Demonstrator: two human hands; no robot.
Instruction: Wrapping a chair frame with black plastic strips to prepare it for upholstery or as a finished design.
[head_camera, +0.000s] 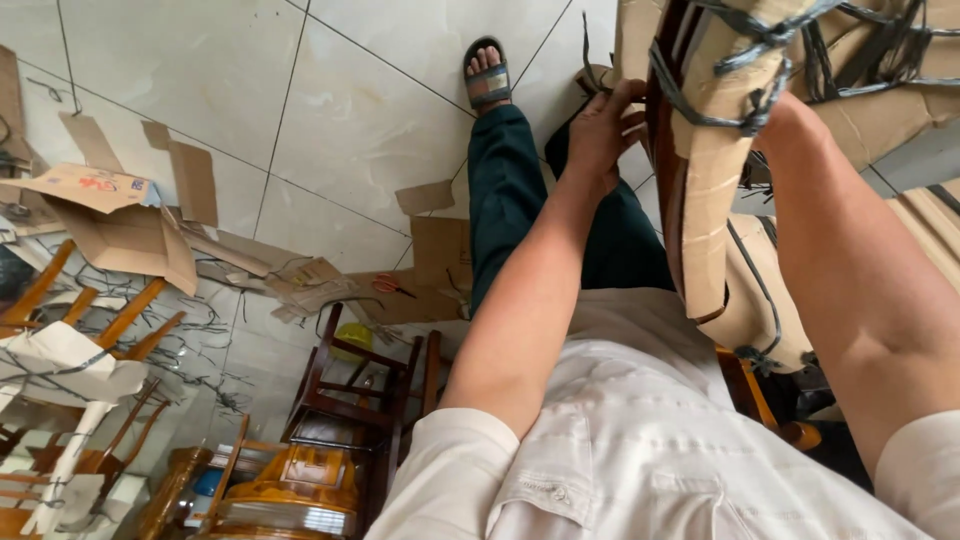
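The left hand (602, 130) holds the edge of a dark wooden chair wrapped in brown cardboard and grey string (705, 160), fingers curled around it. The right hand is hidden behind the chair, so I cannot tell its grip. Torn brown cardboard pieces (130, 225) lie on the white tiled floor (360, 120).

cardboard scraps (130, 235) on tiled floor (350, 120) | orange-handled scissors (392, 287) | dark wooden chair (365, 385)

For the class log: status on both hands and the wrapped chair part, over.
Left hand grips cardboard-wrapped chair part. Right hand hidden behind it. Grey cord binds the wrapping.
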